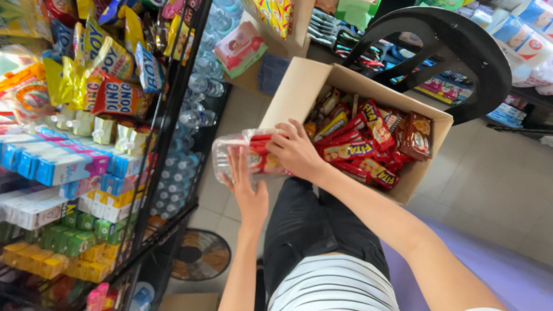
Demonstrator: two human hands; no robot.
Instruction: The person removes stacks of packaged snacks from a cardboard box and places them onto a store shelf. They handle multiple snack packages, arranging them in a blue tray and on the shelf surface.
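Observation:
Both my hands hold a clear-wrapped bundle of red snack packs above my lap, beside the shelf rack. My left hand presses its near side from below, fingers spread upward. My right hand grips its right end from above. Just to the right sits an open cardboard box filled with several red and brown snack packs, resting against my black-trousered legs.
A black wire shelf rack on the left carries hanging snack bags, small drink cartons and blue boxes. Bottled water packs stand behind it. A black stool is beyond the box; a floor fan lies below.

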